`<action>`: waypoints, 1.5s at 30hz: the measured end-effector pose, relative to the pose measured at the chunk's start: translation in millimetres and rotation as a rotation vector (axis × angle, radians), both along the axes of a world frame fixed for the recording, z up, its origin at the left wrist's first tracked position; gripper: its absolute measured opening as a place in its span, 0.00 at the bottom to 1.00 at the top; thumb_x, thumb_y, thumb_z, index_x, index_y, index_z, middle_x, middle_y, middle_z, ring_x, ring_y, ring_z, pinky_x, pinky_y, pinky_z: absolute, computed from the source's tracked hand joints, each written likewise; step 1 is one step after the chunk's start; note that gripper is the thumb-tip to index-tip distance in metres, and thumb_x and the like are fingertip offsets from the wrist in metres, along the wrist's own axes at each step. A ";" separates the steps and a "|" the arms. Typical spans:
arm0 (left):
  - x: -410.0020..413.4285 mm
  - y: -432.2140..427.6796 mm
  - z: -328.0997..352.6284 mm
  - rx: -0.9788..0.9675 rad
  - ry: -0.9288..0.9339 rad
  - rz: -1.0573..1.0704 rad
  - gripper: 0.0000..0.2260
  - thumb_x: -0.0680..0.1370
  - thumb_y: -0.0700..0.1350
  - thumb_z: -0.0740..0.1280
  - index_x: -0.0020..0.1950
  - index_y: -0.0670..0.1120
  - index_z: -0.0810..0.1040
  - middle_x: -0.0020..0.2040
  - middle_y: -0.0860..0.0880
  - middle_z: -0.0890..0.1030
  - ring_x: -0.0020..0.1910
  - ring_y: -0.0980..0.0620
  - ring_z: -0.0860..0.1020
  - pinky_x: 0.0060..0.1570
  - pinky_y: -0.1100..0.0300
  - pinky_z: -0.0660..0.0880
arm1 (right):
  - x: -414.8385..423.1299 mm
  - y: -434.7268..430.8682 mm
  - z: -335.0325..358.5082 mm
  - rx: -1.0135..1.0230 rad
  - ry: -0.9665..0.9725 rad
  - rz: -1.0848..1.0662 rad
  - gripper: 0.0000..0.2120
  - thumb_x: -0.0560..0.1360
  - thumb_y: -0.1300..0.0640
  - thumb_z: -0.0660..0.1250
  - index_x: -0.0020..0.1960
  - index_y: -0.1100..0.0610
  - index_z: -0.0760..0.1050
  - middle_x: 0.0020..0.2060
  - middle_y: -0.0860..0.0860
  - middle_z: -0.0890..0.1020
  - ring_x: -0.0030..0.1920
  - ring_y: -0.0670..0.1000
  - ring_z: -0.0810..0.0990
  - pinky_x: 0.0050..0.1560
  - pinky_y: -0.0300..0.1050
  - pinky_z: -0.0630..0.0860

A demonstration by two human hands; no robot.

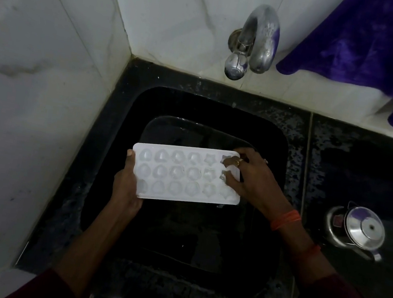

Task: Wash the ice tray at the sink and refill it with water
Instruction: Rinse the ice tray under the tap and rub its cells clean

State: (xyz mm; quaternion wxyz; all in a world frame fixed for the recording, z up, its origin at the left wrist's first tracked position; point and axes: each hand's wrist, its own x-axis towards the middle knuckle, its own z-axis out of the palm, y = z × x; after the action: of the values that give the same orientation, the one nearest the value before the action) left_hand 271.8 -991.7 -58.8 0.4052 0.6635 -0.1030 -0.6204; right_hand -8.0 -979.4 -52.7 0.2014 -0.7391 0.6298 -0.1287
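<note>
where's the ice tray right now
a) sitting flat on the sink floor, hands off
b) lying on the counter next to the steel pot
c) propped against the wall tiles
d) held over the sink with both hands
d: the left hand grips the left end of the ice tray and the right hand holds its right end, above the black sink.

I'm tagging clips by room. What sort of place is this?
Most likely a home kitchen: a black sink set in a dark stone counter, a metal tap on the tiled wall above it, and a steel pot on the counter, with an ice tray held over the sink.
</note>
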 end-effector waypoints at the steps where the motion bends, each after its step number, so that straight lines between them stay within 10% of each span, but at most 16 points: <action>1: 0.8 0.4 0.0 -0.001 0.000 0.001 0.24 0.82 0.64 0.60 0.56 0.46 0.83 0.51 0.45 0.88 0.47 0.45 0.87 0.40 0.52 0.82 | 0.2 0.4 1.8 -0.013 -0.019 -0.002 0.17 0.73 0.48 0.73 0.59 0.54 0.82 0.61 0.56 0.77 0.60 0.58 0.78 0.62 0.50 0.74; 17: 4.2 4.4 6.5 -0.013 0.004 -0.018 0.25 0.81 0.65 0.60 0.56 0.46 0.83 0.52 0.44 0.88 0.50 0.42 0.87 0.47 0.46 0.83 | 6.4 11.2 5.8 -0.089 0.041 -0.033 0.19 0.74 0.44 0.72 0.61 0.51 0.82 0.63 0.56 0.78 0.52 0.56 0.84 0.48 0.51 0.82; 31: 4.5 6.3 1.7 -0.030 0.009 -0.033 0.24 0.82 0.64 0.59 0.55 0.46 0.83 0.49 0.45 0.88 0.44 0.46 0.88 0.37 0.54 0.83 | 10.3 15.9 6.8 0.021 0.033 -0.074 0.20 0.76 0.47 0.73 0.66 0.51 0.80 0.69 0.55 0.74 0.64 0.58 0.78 0.61 0.55 0.79; 45: 24.0 28.7 -1.9 -0.011 0.088 -0.164 0.23 0.85 0.61 0.54 0.64 0.47 0.80 0.49 0.47 0.88 0.44 0.48 0.87 0.36 0.54 0.83 | 16.7 47.1 -13.2 0.042 -0.021 -0.076 0.16 0.71 0.48 0.78 0.55 0.55 0.85 0.64 0.57 0.81 0.53 0.59 0.86 0.55 0.53 0.83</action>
State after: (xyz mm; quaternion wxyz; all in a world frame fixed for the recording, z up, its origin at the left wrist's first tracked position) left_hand 295.8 -963.0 -60.7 0.3607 0.6227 -0.1427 -0.6796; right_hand 8.7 -932.3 -65.9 0.2186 -0.7087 0.6579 -0.1306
